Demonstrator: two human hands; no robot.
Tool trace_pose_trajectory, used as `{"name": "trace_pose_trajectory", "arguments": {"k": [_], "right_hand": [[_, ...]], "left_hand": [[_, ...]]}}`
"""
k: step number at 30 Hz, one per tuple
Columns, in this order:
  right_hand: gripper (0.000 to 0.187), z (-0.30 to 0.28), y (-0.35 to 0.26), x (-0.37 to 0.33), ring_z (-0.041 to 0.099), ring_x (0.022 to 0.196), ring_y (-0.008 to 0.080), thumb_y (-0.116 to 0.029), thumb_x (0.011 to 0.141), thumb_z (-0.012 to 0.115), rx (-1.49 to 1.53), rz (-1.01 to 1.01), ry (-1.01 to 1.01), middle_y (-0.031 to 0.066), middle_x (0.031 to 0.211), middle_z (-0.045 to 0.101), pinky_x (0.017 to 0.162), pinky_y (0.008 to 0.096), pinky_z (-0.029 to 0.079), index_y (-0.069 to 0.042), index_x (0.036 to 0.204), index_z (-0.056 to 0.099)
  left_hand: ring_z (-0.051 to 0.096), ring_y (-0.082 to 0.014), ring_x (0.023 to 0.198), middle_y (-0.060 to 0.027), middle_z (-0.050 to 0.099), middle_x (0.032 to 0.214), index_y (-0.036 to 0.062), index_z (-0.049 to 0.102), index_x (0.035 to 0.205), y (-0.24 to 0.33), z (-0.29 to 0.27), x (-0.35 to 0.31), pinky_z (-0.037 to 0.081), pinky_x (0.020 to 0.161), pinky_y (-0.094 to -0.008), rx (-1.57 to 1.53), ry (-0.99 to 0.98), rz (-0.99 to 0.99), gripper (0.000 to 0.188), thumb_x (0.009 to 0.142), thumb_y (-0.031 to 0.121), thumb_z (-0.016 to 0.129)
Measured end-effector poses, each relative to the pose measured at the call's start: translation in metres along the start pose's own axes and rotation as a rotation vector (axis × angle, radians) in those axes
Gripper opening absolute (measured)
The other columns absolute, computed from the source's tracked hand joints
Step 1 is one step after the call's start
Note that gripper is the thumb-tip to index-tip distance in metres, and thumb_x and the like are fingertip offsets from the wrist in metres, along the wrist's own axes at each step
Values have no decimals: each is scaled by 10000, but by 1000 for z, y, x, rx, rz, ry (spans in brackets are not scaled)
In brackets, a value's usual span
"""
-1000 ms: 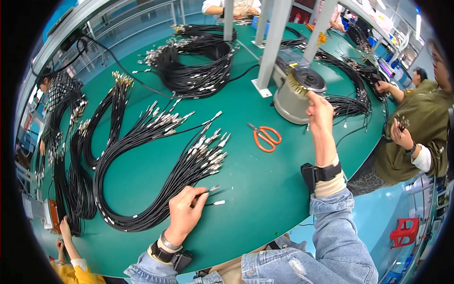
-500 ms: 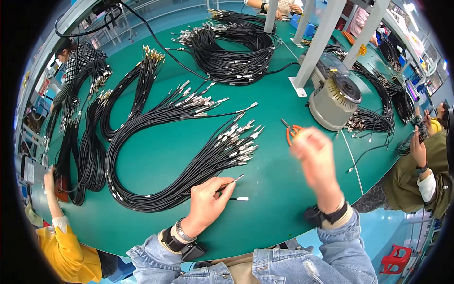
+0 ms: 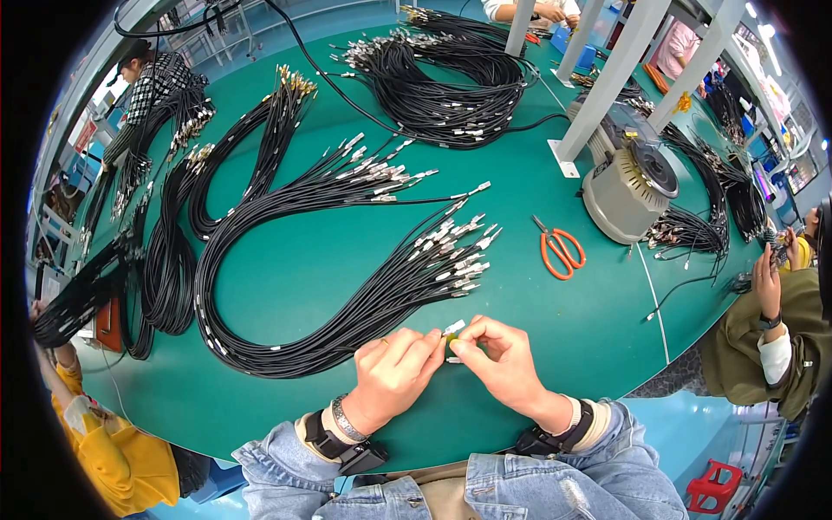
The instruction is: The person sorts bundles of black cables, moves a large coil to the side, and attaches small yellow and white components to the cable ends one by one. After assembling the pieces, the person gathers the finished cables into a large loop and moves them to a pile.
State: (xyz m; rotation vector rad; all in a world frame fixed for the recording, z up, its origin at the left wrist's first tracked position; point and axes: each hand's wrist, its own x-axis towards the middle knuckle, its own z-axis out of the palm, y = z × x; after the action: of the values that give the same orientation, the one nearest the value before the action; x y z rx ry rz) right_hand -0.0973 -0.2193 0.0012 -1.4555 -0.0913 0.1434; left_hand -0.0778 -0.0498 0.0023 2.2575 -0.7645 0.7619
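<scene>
Close together over the near middle of the table, both my hands have their fingers closed at one spot. My left hand (image 3: 394, 373) pinches the end of a black cable, mostly covered by the fingers. In my right hand (image 3: 507, 362), thumb and forefinger press on a small yellowish piece (image 3: 451, 344) at that cable end. A white connector (image 3: 453, 328) sticks up between the fingertips, and another white tip shows just below. Beyond my left hand lies a big U-shaped bundle of black cables (image 3: 208, 286), many ending in white connectors. Orange-handled scissors (image 3: 561, 250) rest right of it, untouched.
A grey machine with a round top (image 3: 628, 195) stands at the right beside metal posts (image 3: 598, 95). More cable bundles (image 3: 451, 100) lie at the back and left of the green table (image 3: 520, 442). Co-workers sit around it, and a red stool (image 3: 715, 485) stands lower right.
My right hand has come from beside the scissors, left and nearer, to meet my left hand at the cable end. The scissors now show whole. At the left, a co-worker has lifted a cable bundle.
</scene>
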Motion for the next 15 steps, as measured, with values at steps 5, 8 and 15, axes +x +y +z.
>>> {"name": "trace_pose_trajectory", "arguments": {"k": [5,8,15], "right_hand": [[70,4,1,2,482,681,53,-30,850,660,-28,-47,72,-3,765,562,626,218,417,4,807,615],[73,4,2,3,483,681,52,-28,846,661,-37,-50,82,-3,762,564,620,219,417,3,800,614],[78,3,2,4,482,674,51,-27,843,663,-52,-26,96,-8,748,568,612,220,418,2,795,609]], "left_hand": [[547,-153,456,-31,587,639,48,646,784,0,1,0,417,413,-260,-10,-2,14,185,667,2,783],[549,-154,458,-30,586,634,48,639,775,0,1,0,417,412,-260,-3,-9,9,186,669,-2,783],[550,-153,458,-30,586,632,47,629,770,0,2,-1,417,409,-258,-15,-12,16,190,673,-12,781]]}}
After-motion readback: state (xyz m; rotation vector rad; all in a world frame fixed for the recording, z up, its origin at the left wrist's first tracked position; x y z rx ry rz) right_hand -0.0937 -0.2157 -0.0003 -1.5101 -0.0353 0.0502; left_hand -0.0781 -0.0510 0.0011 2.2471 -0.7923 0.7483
